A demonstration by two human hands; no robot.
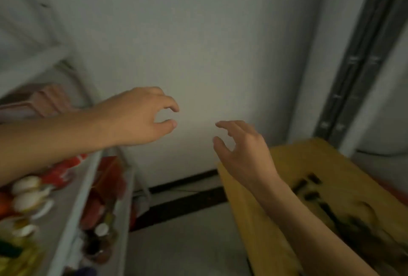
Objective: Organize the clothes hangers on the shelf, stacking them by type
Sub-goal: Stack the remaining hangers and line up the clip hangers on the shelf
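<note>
My left hand [136,117] is raised in front of the pale wall, fingers loosely curled, holding nothing. My right hand [242,150] is also in the air, just to the right, above the near corner of a yellow box, its fingers relaxed and empty. A pink stack that may be hangers [37,101] lies blurred on an upper shelf at the left, behind my left forearm. The picture is motion-blurred.
A grey shelf unit [77,198] on the left carries red, white and yellow items and small bottles. A yellow box [260,220] with dark objects inside stands at the right. A metal rail [357,66] runs up the right wall. Grey floor lies between them.
</note>
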